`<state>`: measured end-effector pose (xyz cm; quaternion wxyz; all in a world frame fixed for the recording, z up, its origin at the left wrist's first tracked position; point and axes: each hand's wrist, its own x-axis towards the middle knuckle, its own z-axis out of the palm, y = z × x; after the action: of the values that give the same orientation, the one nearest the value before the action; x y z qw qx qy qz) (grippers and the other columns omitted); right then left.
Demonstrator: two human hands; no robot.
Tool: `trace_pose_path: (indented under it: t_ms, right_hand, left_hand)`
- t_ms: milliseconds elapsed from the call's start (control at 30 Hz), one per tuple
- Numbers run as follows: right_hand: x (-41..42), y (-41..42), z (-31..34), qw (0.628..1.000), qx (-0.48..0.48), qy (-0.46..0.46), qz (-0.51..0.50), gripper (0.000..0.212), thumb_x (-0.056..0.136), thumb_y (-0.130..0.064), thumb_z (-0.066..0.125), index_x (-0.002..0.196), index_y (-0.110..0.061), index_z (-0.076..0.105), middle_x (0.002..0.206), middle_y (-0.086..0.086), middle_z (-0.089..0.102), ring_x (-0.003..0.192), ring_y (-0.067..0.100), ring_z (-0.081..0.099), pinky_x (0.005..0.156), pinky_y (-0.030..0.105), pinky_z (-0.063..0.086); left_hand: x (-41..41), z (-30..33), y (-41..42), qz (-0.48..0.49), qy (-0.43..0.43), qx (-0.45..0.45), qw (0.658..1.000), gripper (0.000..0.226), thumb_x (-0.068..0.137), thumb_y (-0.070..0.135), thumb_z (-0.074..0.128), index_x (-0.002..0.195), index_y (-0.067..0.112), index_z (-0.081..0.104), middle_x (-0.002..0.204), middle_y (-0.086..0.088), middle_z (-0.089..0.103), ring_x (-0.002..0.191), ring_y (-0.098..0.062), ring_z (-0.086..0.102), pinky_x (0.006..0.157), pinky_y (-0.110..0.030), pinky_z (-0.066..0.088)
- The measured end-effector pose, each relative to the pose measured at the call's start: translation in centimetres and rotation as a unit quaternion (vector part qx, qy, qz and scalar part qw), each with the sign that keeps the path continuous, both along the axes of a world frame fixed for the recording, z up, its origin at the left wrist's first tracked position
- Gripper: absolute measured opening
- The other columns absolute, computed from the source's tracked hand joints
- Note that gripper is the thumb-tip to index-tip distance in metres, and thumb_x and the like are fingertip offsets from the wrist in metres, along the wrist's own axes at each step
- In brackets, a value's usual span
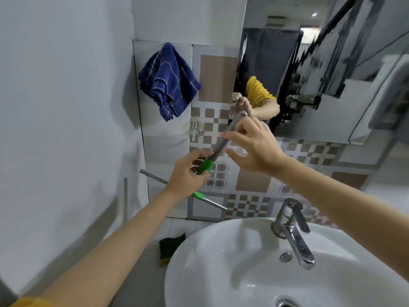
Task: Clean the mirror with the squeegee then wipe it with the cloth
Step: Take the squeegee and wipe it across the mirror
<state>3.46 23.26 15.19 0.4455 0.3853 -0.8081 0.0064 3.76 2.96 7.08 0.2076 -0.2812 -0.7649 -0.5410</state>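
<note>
The squeegee (pixel 207 165) has a grey handle, a green neck and a long grey blade that sticks out left and right below my left hand. My left hand (pixel 188 173) grips it at the green neck. My right hand (pixel 254 147) is just right of the grey handle, fingers spread around it, touching or nearly touching; I cannot tell which. The handle's tip points up toward the mirror (pixel 332 74), which hangs on the wall above the sink. A blue checked cloth (pixel 169 80) hangs on the tiled wall to the left of the mirror.
A white sink (pixel 221 273) with a chrome tap (pixel 292 231) lies below my hands. A dark green sponge (pixel 170 247) rests on the counter left of the sink. A clear hook (pixel 194 131) is stuck on the tiles. The plain wall closes in at the left.
</note>
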Motion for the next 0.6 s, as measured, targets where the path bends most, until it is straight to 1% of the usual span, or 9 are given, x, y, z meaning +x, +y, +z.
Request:
trace_pose_path:
  t_ms: [67,133,233,300,400,433,500,567,600]
  right_hand:
    - [1.1,1.9,1.6,0.998,0.057,0.012,-0.016,0.032,0.080,-0.037,0.063,0.108,-0.022,0.067,0.100,0.006,0.060,0.094,0.024,0.049,0.080,0.036,0.038]
    - [2.0,4.1,3.0,0.995,0.100,0.012,-0.026,0.030,0.079,-0.035,0.064,0.106,-0.024,0.066,0.108,0.001,0.062,0.104,0.025,0.052,0.090,0.042,0.037]
    - [3.3,7.2,5.3,0.986,0.160,0.024,-0.036,0.028,0.077,-0.028,0.069,0.104,-0.021,0.066,0.109,0.002,0.065,0.106,0.028,0.058,0.097,0.048,0.034]
    - [4.2,9.0,6.7,0.978,0.204,0.017,-0.039,0.026,0.077,-0.023,0.072,0.103,-0.019,0.066,0.107,0.005,0.067,0.098,0.030,0.062,0.094,0.048,0.041]
    - [5.5,11.7,8.2,0.970,0.240,0.010,-0.048,0.022,0.083,-0.017,0.067,0.104,-0.020,0.065,0.097,0.007,0.066,0.082,0.030,0.063,0.075,0.042,0.049]
    - [5.8,12.8,8.5,0.970,0.234,0.018,-0.056,0.023,0.084,-0.015,0.066,0.106,-0.023,0.066,0.094,0.007,0.065,0.080,0.030,0.062,0.071,0.042,0.049]
    - [6.7,14.9,9.3,0.975,0.204,0.034,-0.078,0.035,0.082,-0.010,0.068,0.110,-0.031,0.067,0.093,0.007,0.063,0.083,0.029,0.060,0.071,0.044,0.048]
    - [7.5,17.0,10.0,0.982,0.161,0.031,-0.093,0.044,0.078,-0.004,0.070,0.110,-0.034,0.067,0.095,0.009,0.061,0.086,0.030,0.059,0.071,0.046,0.047]
    - [7.9,18.1,10.2,0.986,0.136,0.024,-0.096,0.043,0.078,-0.004,0.071,0.110,-0.033,0.068,0.096,0.010,0.061,0.086,0.031,0.059,0.070,0.045,0.046]
  left_hand:
    - [0.3,1.5,1.2,-0.020,0.009,-0.023,1.000,0.041,0.073,-0.004,0.067,0.107,0.017,0.057,0.100,-0.002,0.063,0.089,-0.014,0.064,0.079,-0.025,0.055]
    - [0.8,3.1,2.7,-0.026,0.012,-0.044,0.999,0.037,0.073,-0.003,0.067,0.101,0.019,0.056,0.097,0.001,0.063,0.089,-0.013,0.064,0.078,-0.025,0.055]
    - [1.6,5.3,5.2,-0.046,0.014,-0.062,0.997,0.031,0.072,-0.001,0.069,0.094,0.016,0.057,0.096,-0.002,0.063,0.087,-0.014,0.064,0.077,-0.026,0.055]
    - [2.3,6.6,7.2,-0.059,0.011,-0.082,0.995,0.031,0.070,-0.002,0.071,0.093,0.015,0.058,0.097,-0.001,0.062,0.087,-0.012,0.063,0.077,-0.026,0.055]
    - [3.1,8.8,10.4,-0.057,0.033,-0.112,0.992,0.037,0.068,-0.004,0.073,0.092,0.019,0.058,0.094,0.006,0.061,0.089,-0.015,0.063,0.077,-0.026,0.055]
    - [3.3,9.5,11.4,-0.048,0.046,-0.119,0.991,0.036,0.069,-0.004,0.073,0.093,0.019,0.058,0.093,0.008,0.061,0.089,-0.014,0.063,0.078,-0.023,0.054]
    - [3.7,10.8,13.1,-0.029,0.084,-0.117,0.989,0.031,0.072,0.000,0.071,0.096,0.016,0.059,0.093,0.006,0.064,0.089,-0.011,0.063,0.081,-0.019,0.052]
    - [3.9,11.6,14.4,0.003,0.141,-0.122,0.983,0.029,0.074,0.009,0.072,0.100,0.015,0.060,0.096,0.003,0.065,0.090,-0.010,0.062,0.081,-0.024,0.053]
    - [4.0,11.8,15.0,0.023,0.171,-0.136,0.976,0.031,0.074,0.014,0.073,0.102,0.016,0.060,0.099,0.003,0.065,0.090,-0.010,0.061,0.081,-0.027,0.053]
